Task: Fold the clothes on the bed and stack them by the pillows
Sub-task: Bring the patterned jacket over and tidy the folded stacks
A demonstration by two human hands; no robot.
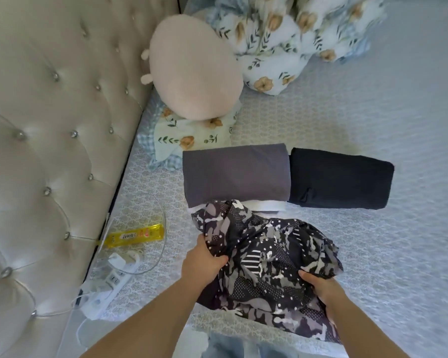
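Head view: patterned garment (267, 259) bunched at lower centre, gripped by left hand (202, 262) and right hand (318, 282) closed on opposite edges; folded stack (236, 174) directly above, toward pillows (194, 71).

Your patterned shirt (267, 264) hides the fingers of both your left hand (204, 262) and right hand (321, 282), so you cannot see each grip fully. It also covers the near edge of the white garment (267, 205) under the grey fold (236, 174). The yellow packet (136, 236) has print too small to read. The flowered quilt (290, 34) runs off the top edge.
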